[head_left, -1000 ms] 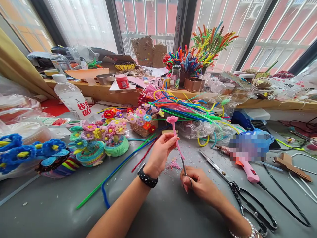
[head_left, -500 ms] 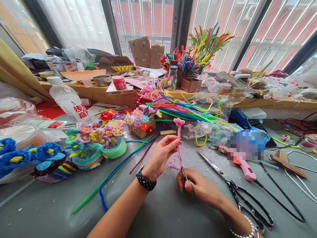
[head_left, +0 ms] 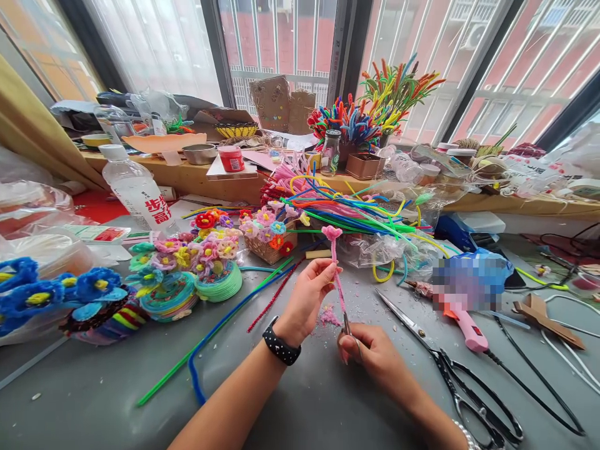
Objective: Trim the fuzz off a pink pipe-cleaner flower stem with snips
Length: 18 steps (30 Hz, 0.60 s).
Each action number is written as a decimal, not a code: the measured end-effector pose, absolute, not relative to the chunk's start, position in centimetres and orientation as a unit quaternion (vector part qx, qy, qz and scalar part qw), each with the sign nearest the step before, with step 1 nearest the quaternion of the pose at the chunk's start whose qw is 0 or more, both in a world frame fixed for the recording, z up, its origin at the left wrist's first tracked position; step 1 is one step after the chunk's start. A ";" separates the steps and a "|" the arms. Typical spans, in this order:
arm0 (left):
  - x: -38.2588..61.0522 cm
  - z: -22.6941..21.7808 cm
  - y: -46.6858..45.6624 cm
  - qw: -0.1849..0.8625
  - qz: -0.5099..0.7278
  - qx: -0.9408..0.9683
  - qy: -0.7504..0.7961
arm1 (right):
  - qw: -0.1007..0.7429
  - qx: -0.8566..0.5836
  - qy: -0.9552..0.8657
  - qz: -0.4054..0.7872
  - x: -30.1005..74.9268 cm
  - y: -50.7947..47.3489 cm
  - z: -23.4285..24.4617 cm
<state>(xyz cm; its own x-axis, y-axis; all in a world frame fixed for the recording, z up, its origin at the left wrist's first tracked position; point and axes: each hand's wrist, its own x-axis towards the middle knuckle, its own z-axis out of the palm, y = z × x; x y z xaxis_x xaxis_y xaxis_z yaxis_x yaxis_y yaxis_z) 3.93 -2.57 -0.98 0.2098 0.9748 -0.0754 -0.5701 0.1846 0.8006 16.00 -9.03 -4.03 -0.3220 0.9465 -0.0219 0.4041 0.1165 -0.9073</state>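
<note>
My left hand (head_left: 307, 294) pinches the stem of a pink pipe-cleaner flower (head_left: 332, 234), whose fuzzy bloom points up and whose stem hangs down below my fingers. My right hand (head_left: 368, 350) is closed round the handles of small scissors (head_left: 346, 326), and their blades reach up to the lower stem. Whether the blades touch the stem I cannot tell for sure. Beneath, a little heap of pink fuzz clippings (head_left: 329, 315) lies on the grey table (head_left: 300, 387), with fine bits scattered about it.
Large black-handled scissors (head_left: 438, 356) and a pink glue gun (head_left: 471, 331) lie at right. Colourful pipe cleaners (head_left: 347, 209) pile up behind. Finished flower pots (head_left: 218, 281) and a plastic bottle (head_left: 134, 190) stand at left. Blue and green pipe cleaners (head_left: 220, 322) lie beside my left arm.
The flower has shifted slightly left and its stem slants more. The small scissors' blades look closer together than before. The view has moved a little.
</note>
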 end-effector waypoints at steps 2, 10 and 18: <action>3.9 -0.9 -2.6 0.706 0.550 0.327 0.303 | 0.303 -0.505 -0.683 0.432 16.0 -9.0 -4.1; 3.7 -0.9 -2.6 0.683 0.541 0.369 0.323 | 0.306 -0.446 -0.707 0.455 16.2 -9.0 -4.5; 4.1 -1.1 -2.8 0.686 0.542 0.358 0.327 | 0.313 -0.442 -0.697 0.470 16.0 -9.1 -4.3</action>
<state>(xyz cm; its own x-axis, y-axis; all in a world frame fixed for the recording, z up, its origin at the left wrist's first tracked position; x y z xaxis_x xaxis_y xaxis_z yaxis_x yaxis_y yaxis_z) 4.10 -2.82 -1.13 0.1983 0.9782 -0.0619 -0.5097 0.1569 0.8459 15.99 -9.05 -4.28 -0.4129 0.9105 0.0219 0.3216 0.1683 -0.9318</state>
